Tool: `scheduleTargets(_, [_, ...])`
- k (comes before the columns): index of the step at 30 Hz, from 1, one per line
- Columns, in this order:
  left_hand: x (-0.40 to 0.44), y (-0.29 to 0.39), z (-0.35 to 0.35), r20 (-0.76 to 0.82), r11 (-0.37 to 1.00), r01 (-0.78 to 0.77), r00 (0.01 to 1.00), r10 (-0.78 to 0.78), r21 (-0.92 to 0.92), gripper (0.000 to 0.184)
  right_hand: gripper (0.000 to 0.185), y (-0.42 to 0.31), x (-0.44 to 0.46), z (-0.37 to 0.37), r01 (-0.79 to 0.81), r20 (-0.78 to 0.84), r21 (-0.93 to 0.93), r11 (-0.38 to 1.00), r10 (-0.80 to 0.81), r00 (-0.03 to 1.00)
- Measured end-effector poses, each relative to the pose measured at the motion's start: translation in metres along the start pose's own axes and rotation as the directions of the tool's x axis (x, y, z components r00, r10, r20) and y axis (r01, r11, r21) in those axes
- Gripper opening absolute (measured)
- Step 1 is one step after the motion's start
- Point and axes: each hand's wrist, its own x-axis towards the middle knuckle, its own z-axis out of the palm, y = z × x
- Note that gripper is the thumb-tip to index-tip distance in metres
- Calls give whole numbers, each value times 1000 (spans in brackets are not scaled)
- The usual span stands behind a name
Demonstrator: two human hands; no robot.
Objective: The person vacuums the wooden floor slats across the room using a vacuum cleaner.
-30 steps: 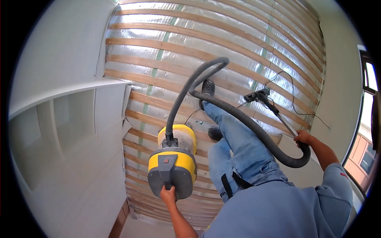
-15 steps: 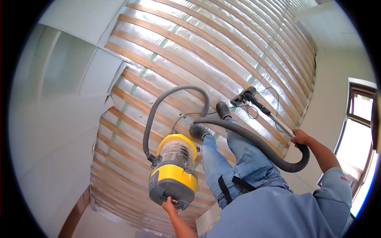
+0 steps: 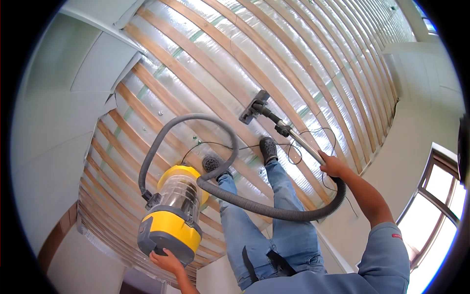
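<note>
My left hand (image 3: 166, 260) grips the top handle of a yellow and grey vacuum cleaner (image 3: 175, 229) with a clear middle section. The vacuum hangs or stands tilted beside my left leg; its contact with the floor cannot be made out. My right hand (image 3: 332, 164) is wrapped round the upper end of a metal vacuum wand (image 3: 306, 144). At the wand's far end, the black floor head (image 3: 254, 106) lies over the slats ahead of my feet. A grey corrugated hose (image 3: 264, 209) loops across my legs and joins the wand to the vacuum.
Wooden slats (image 3: 205, 88) run in rows over silvery foil (image 3: 161, 44). A thin black cable (image 3: 218, 143) trails around my shoes (image 3: 268, 150) and under the wand. White panels (image 3: 103, 61) stand at left, a window (image 3: 433, 191) at right.
The floor head has swung forward and left, from right of my feet to ahead of them. My feet are wider apart. The vacuum has shifted left in view, still in my left hand.
</note>
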Motion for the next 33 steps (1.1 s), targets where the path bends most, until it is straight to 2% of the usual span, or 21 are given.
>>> scheduleTargets(1, [-18,23,5,-36,990,-87,996,83,-115,52,79,4,18,9,44,0,46,998,-44,999])
scheduleTargets(2, [-43,39,28,84,967,-111,987,134,-229,47,81,5,37,17,-3,52,103,995,-3,999])
scheduleTargets(3, [-75,79,27,104,968,-248,964,244,30,43,82,9,54,25,-54,111,154,987,38,993])
scheduleTargets(4, [-106,87,51,237,942,-298,915,328,-151,40,82,21,76,42,-29,102,203,979,9,995])
scheduleTargets(5, [-143,94,81,349,951,-225,891,289,-214,40,81,30,97,58,-36,105,170,985,18,994])
scheduleTargets(7, [-215,110,120,436,945,-289,839,326,-151,49,80,59,143,101,47,26,84,995,-50,998])
scheduleTargets(8, [-242,138,121,564,967,-180,787,252,-181,55,80,64,150,108,42,32,89,995,-45,998])
scheduleTargets(9, [-278,133,153,612,981,-122,768,190,-152,66,80,62,156,113,46,32,107,993,-50,998])
scheduleTargets(10, [-300,145,170,730,972,120,680,68,-202,84,79,59,163,116,50,24,121,991,-53,998])
scheduleTargets(11, [-315,167,179,732,969,127,677,71,-211,84,78,56,175,121,58,35,215,975,-67,997])
scheduleTargets(12, [-329,193,180,778,995,91,628,-17,-51,100,76,46,187,125,67,10,226,972,-71,997])
scheduleTargets(13, [-342,209,179,808,993,41,578,-116,114,116,76,32,200,127,222,-139,180,958,-199,970])
scheduleTargets(14, [-356,214,186,812,993,49,571,-120,112,116,76,0,209,105,145,-39,259,955,-139,989])
scheduleTargets(15, [-367,216,199,844,990,61,518,-141,128,127,65,-28,222,94,124,-62,244,962,-113,992])
scheduleTargets(16, [-373,217,208,870,987,70,467,-160,144,138,59,-50,241,87,220,-163,256,941,-182,970])
scheduleTargets(20, [-380,220,217,884,962,119,379,-274,247,137,55,-149,308,27,212,-150,190,959,-185,971])
scheduleTargets(22, [-381,220,221,900,967,120,355,-254,225,137,53,-188,334,-1,178,-153,134,975,-157,976])
scheduleTargets(26, [-380,234,241,862,961,161,428,-273,224,127,48,-224,371,-43,227,-178,54,972,-214,960])
scheduleTargets(28, [-383,234,246,818,958,149,499,-287,245,112,49,-222,379,-39,239,-192,2,971,-234,953])
scheduleTargets(30, [-382,236,247,819,953,154,486,-304,262,106,50,-197,370,-25,265,-184,-3,964,-261,948])
scheduleTargets(33, [-372,235,235,820,953,133,487,-301,271,100,59,-143,315,-6,189,-121,-63,980,-195,973])
